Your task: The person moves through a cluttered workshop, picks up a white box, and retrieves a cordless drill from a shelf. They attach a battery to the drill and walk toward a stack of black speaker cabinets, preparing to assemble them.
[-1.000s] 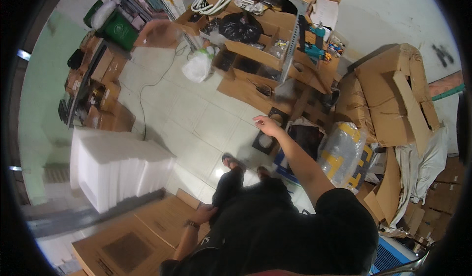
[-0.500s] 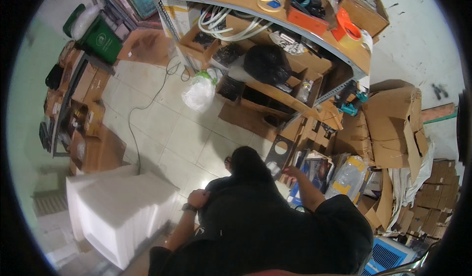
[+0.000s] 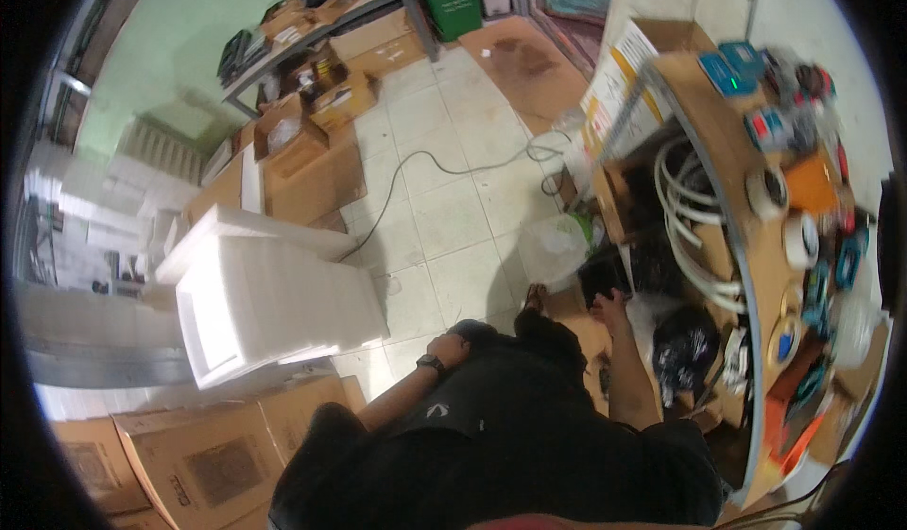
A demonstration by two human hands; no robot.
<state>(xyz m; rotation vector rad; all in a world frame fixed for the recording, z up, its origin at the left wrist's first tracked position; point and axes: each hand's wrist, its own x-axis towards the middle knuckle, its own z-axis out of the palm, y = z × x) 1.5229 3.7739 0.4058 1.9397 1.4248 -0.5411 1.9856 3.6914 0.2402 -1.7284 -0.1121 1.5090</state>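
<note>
My left hand (image 3: 448, 348), with a dark watch at the wrist, is held against my black trousers (image 3: 510, 346). Its fingers are curled and nothing shows in them. On the other side my right hand (image 3: 611, 310) reaches out with its fingers apart, holding nothing that I can see. It is in front of a dark-lined box (image 3: 601, 277) low at the shelf unit. Just beyond lies a whitish translucent bag (image 3: 552, 248) on the floor. A shiny black plastic bag (image 3: 687, 346) sits on the shelf to the right of the hand.
White foam sheets (image 3: 274, 303) stand stacked at left, above flat brown cartons (image 3: 222, 454). A grey cable (image 3: 453, 169) winds across the tiled floor. The bench top (image 3: 704, 119) at right carries tape rolls (image 3: 801, 240) and tools; white hoses (image 3: 673, 209) hang below it. A green bin (image 3: 451, 1) stands far back.
My view and body have turned left, so the shelf unit now runs along my right side. My right hand has gone from beside the stacked packages to the boxes at the shelf's near end.
</note>
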